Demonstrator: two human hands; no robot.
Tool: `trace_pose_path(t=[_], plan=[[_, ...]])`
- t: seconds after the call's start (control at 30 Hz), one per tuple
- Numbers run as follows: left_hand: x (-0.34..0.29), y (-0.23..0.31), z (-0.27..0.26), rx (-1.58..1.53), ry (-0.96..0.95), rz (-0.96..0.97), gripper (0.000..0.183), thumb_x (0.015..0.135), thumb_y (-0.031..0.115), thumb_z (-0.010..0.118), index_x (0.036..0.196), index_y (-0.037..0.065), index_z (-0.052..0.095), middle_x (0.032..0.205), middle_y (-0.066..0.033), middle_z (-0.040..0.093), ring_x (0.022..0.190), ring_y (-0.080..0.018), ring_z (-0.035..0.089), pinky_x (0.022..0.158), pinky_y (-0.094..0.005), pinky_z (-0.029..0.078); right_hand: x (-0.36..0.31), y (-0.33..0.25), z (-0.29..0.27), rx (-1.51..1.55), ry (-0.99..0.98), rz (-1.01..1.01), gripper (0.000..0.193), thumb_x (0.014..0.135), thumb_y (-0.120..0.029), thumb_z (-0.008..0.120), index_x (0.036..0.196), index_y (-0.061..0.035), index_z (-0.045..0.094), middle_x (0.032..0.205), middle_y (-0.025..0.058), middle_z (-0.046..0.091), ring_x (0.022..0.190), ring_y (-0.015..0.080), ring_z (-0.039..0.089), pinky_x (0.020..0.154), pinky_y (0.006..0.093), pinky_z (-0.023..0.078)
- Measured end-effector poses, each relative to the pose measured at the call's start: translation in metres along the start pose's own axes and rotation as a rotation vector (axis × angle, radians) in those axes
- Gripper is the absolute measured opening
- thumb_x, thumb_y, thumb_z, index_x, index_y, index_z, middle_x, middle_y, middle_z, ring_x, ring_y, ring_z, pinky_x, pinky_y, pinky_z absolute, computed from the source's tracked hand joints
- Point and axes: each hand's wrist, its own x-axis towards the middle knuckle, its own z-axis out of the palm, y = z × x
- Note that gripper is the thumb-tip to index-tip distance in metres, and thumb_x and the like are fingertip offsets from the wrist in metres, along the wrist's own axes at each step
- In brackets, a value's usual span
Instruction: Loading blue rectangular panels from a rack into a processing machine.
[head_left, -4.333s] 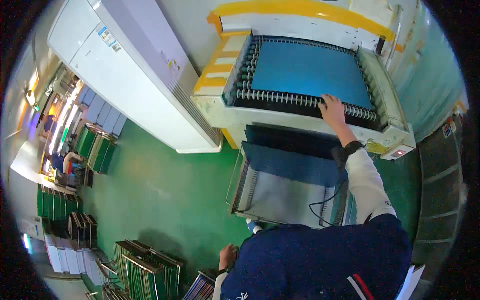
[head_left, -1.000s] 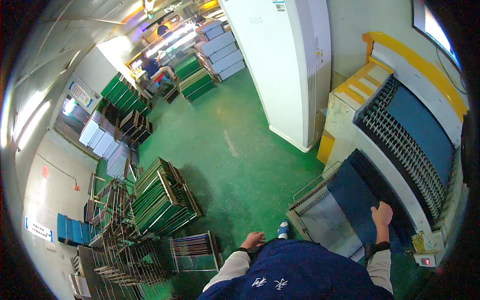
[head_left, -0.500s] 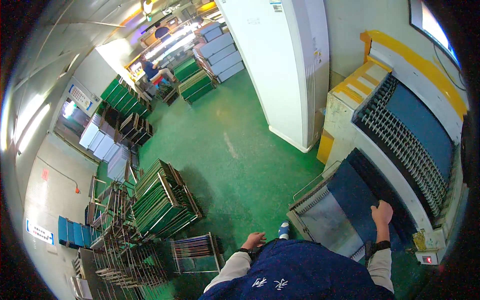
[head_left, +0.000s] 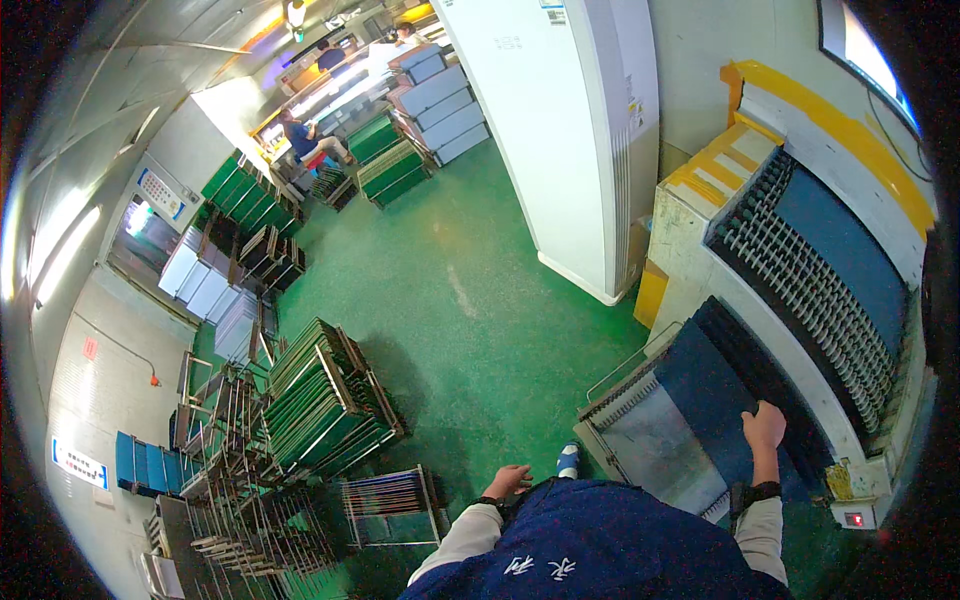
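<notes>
- Grip of the bare right hand, lower right of the frame: fingers curled nearly closed at the edge of a dark blue, flat, rectangular panel; whether they pinch it or merely rest there, I cannot tell.
- That panel sits in the lower right, its long axis seeming to slant from upper left to lower right, broad face turned toward the lower left.
- Bare left hand, bottom centre: fingers loosely bent, nothing held, apart from the rack.
- Around the panel, a grey metal rack with comb-like slotted sides; the slots probably serve to keep panels upright and separate. More dark panels stand close behind the first.
- Just beyond, at right, an off-white machine with yellow tape; a blue flat sheet lies over its rows of small metal rollers, which presumably support it from beneath.
- Farther off, left of centre, a metal-framed rack of green panels, packed on edge, likely to save room.
- Upper centre, a tall white cabinet unit.
- Farthest, upper left, a seated co-worker beside a brightly lit worktop.
</notes>
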Motion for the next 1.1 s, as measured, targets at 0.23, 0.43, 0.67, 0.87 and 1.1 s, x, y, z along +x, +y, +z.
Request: trace_pose_path(t=[0.23,0.43,0.67,0.87,1.1], plan=[[-0.004,0.005,0.003,0.006,0.012,-0.030,0.038,0.081,0.028,0.056,0.109,0.003,0.050,0.093,-0.0094,0.059,0.070,-0.0185,0.058,0.054,-0.0284,0.047,0.000,0.004,0.005,0.017,0.021,-0.001,0.043,0.064,-0.023,0.069,0.099,0.0005,0.059,0.097,0.0188,0.059,0.093,0.0313,0.055,0.081,0.0373,0.043],[-0.004,0.001,-0.001,0.025,-0.005,-0.018,0.042,0.082,0.029,0.055,0.113,0.002,0.047,0.095,-0.0090,0.059,0.071,-0.0178,0.058,0.053,-0.0273,0.046,0.001,0.003,0.005,0.002,0.022,0.000,0.043,0.064,-0.023,0.069,0.099,-0.0001,0.059,0.098,0.0177,0.059,0.093,0.0307,0.055,0.081,0.0370,0.043],[-0.003,0.002,0.001,0.000,0.004,-0.014,0.036,0.081,0.026,0.058,0.107,0.003,0.050,0.096,-0.0122,0.058,0.074,-0.0213,0.059,0.057,-0.0300,0.048,0.003,0.007,0.010,0.016,0.042,-0.013,0.043,0.064,-0.023,0.069,0.098,0.0002,0.059,0.097,0.0188,0.059,0.093,0.0314,0.055,0.081,0.0378,0.043],[0.003,0.000,0.001,0.000,0.029,-0.027,0.037,0.081,0.025,0.058,0.107,0.001,0.050,0.095,-0.0128,0.058,0.075,-0.0224,0.060,0.058,-0.0308,0.049,0.004,0.007,0.010,0.024,0.062,-0.024,0.044,0.064,-0.023,0.069,0.099,0.0005,0.058,0.097,0.0193,0.059,0.093,0.0316,0.055,0.081,0.0380,0.043],[-0.003,0.004,0.004,0.000,0.034,-0.018,0.036,0.080,0.025,0.059,0.105,0.000,0.051,0.090,-0.0116,0.059,0.067,-0.0192,0.059,0.056,-0.0284,0.048,0.005,0.007,0.011,0.018,0.050,-0.008,0.044,0.064,-0.023,0.069,0.100,0.0000,0.058,0.098,0.0187,0.058,0.094,0.0312,0.055,0.082,0.0377,0.043]])
